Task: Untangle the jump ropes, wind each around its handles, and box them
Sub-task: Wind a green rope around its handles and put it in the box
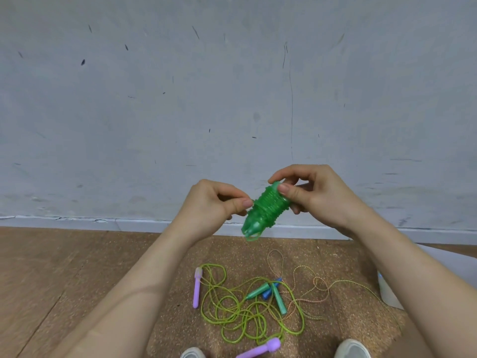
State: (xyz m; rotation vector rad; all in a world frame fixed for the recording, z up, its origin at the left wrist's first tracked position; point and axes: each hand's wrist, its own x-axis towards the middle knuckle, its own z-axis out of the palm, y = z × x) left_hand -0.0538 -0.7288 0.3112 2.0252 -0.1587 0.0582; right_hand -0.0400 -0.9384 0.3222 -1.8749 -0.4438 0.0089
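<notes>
step: green rope bundle (pixel 265 210) is judged nearly wound; the loose loop (pixel 251 237) at its lower tip is best tucked under a tight coil | left hand (pixel 216 202): bundle's side is pinched by thumb and forefinger | right hand (pixel 309 195): upper end is gripped by curled fingers | place: bundle is held above tangled ropes (pixel 247 303) on floor (pixel 77 267)

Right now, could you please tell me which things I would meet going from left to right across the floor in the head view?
Left purple handle → left teal handle → right teal handle → white container at the right edge.
</notes>
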